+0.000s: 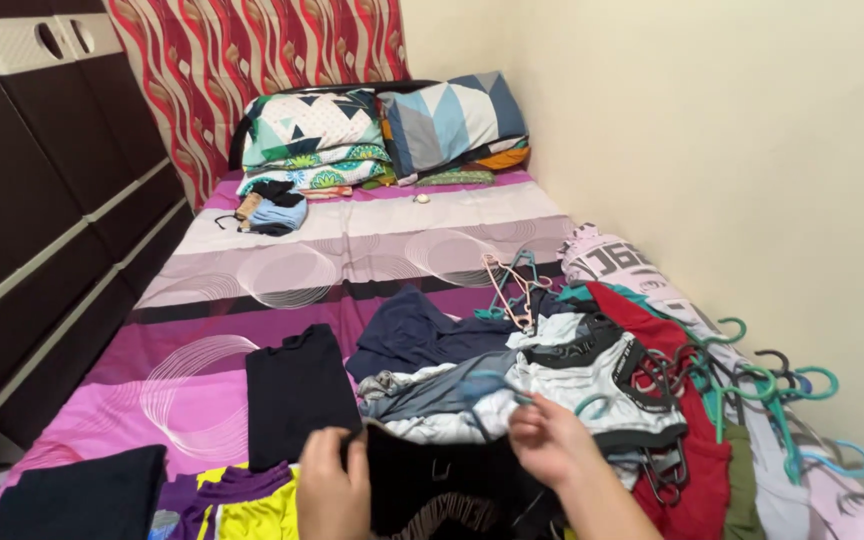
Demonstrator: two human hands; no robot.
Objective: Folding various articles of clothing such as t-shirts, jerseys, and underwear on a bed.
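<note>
My left hand [330, 488] grips the left top edge of a black garment [442, 495] held up at the bottom of the head view. At the garment's right top edge, my right hand [549, 440] pinches it together with a blue-grey hanger [492, 385]. Just beyond both hands lies a heap of clothes on hangers [592, 375], white, grey, red and navy. A folded black shirt [295, 392] lies flat on the purple bedsheet [352, 250] to the left of my hands.
Teal and black hangers [752, 385] pile up along the cream wall on the right. Loose hangers [512, 285] lie mid-bed. Pillows [382, 130] stand at the head, small dark clothes [272, 212] below them. A dark wardrobe [42, 190] runs along the left. A yellow-purple garment [242, 500] and a dark folded cloth [92, 500] lie near left.
</note>
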